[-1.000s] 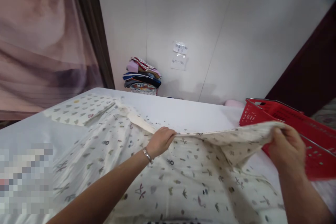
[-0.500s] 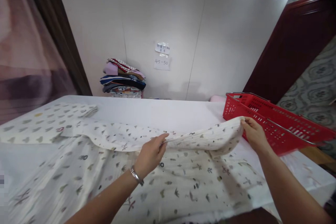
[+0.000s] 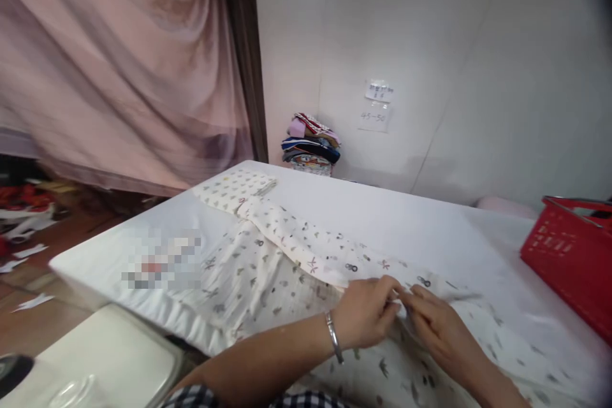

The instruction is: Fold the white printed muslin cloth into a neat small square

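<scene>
A white printed cloth (image 3: 287,296) with small plant and ring motifs is spread over the near part of the table, its far edge folded back in a long strip. My left hand (image 3: 366,312), a silver bracelet at its wrist, pinches the cloth near the fold. Close against it, my right hand (image 3: 437,325) also has its fingers closed on the cloth; the two sets of fingertips nearly meet. Cloth between the hands is partly hidden by the fingers. At the far left end, a folded cloth with grey-green shapes (image 3: 229,188) touches the strip.
A red plastic basket (image 3: 568,261) stands on the white table (image 3: 382,204) at the right. Folded fabrics (image 3: 312,143) are stacked by the wall. A pink curtain (image 3: 157,64) hangs at the left, above a white surface (image 3: 100,357) beside the table.
The view has turned left. My right hand has come in from the cloth's right end to beside my left hand, and the lifted right part of the strip now lies lower.
</scene>
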### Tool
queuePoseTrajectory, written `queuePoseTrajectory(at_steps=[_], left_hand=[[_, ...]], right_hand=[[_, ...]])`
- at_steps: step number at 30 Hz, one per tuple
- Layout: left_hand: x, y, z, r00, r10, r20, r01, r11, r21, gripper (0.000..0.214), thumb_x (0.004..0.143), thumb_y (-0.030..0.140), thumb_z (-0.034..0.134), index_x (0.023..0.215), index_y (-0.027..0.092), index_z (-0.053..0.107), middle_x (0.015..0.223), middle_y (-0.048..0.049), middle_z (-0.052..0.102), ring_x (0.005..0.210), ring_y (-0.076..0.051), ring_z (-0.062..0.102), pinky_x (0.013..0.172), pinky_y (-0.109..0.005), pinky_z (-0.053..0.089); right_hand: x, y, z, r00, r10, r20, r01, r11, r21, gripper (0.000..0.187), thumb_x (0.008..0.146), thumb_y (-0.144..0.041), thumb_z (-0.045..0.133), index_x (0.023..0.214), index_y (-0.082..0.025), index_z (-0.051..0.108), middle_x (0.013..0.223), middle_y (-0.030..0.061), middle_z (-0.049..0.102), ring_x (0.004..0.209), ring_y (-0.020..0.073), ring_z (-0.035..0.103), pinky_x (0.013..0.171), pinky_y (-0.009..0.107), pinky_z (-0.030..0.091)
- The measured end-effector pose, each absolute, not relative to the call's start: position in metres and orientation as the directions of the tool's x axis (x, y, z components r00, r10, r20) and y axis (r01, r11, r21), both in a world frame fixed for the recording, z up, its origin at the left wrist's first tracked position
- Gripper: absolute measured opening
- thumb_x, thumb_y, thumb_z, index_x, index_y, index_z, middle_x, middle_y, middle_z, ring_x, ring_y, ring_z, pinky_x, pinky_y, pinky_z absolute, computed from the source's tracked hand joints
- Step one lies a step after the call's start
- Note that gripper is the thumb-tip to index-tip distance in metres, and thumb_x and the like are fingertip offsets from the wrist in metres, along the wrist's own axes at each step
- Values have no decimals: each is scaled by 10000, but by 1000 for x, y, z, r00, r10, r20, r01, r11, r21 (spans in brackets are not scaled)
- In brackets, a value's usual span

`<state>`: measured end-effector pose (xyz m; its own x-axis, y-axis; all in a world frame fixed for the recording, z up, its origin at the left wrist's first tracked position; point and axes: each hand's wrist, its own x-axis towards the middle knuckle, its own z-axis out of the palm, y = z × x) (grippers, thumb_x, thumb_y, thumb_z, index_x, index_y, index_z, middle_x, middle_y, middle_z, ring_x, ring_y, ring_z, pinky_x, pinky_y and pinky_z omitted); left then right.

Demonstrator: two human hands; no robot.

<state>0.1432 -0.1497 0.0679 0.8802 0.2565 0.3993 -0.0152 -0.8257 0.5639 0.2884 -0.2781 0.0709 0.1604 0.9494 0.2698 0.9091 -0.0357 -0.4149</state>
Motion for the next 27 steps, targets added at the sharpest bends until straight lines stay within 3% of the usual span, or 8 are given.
queuePoseTrajectory(at_steps=[4,8,15,20,23,27], left_hand=[[139,-148,68,902,218,372,-11,-850,527,232,849,240,457,1075,212,417,906,-31,662,858,-184,628,726,-288,467],[137,-148,70,928,145,342,-44,-871,489,237,840,234,469,1067,209,405,918,-16,661,873,-176,625,726,-278,470],[134,-147,62,879,192,437,-52,-872,486,307,868,296,461,1156,223,387,950,-21,666,883,-168,618,738,-273,458],[132,-132,47,839,191,509,28,-951,309,287,815,221,471,1101,198,461,907,-55,639,867,-196,580,755,-324,428],[132,-110,40,808,264,526,134,-953,272,318,725,98,482,1031,181,502,886,-68,623,880,-209,550,790,-355,409],[124,-63,37,683,467,561,356,-884,303,342,659,18,470,952,180,538,871,-72,621,891,-219,533,839,-383,391]], right_hand=[[287,-277,64,161,964,210,887,-48,-459,359,842,-335,454,1158,-275,614,949,61,643,907,210,608,757,302,505],[291,-276,68,169,973,157,862,-69,-502,353,785,-447,544,1064,-264,662,968,69,655,979,252,588,829,345,485],[290,-272,72,184,976,116,791,-77,-607,274,803,-450,517,747,-228,668,734,29,613,709,186,581,625,251,486],[300,-274,75,189,967,171,803,-52,-594,277,814,-443,525,702,-216,637,682,14,575,678,165,560,609,223,463],[306,-277,87,207,960,188,800,-56,-597,292,816,-452,525,677,-216,625,665,9,566,651,157,557,592,219,455],[319,-286,102,316,910,268,776,-85,-625,301,747,-512,578,680,-225,641,667,9,586,637,164,577,577,225,474]])
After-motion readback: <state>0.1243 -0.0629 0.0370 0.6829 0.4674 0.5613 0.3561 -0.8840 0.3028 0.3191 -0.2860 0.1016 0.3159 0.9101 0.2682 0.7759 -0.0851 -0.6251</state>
